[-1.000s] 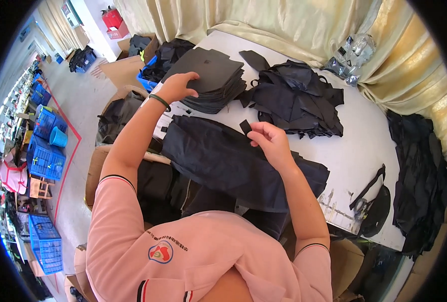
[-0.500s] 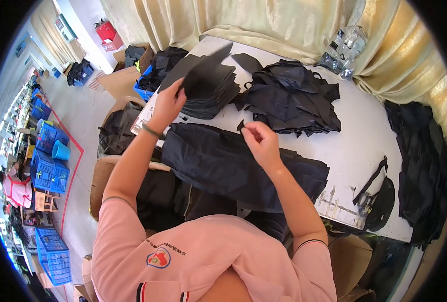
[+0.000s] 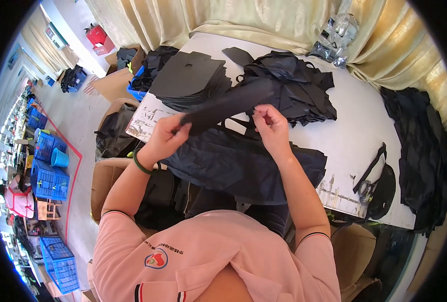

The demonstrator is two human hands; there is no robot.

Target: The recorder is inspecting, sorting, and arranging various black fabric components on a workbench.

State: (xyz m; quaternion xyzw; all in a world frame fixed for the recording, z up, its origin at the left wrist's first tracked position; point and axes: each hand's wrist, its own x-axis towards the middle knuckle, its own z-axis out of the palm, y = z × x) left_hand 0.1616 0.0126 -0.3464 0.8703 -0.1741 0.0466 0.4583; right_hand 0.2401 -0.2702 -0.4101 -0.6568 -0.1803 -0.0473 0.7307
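Slanting above the desk (image 3: 359,121), there's the black sheet (image 3: 223,109), blurred, its left end pinched firmly in the left grip (image 3: 169,137)! Across from it, the right grip (image 3: 272,130) is narrow, thumb and fingers together on a small dark piece (image 3: 254,112). Below both, a folded dark cloth (image 3: 223,163) lies along the near edge; farther out, a stack of sheets (image 3: 183,75), and right of that, a heap of black fabric (image 3: 304,85).

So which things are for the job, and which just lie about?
Probably the job: dark sheet in left hand; small black piece, right hand; black sheet stack; dark cloth.

Probably just lying about: black pouch; clear plastic bag; light blue bucket.
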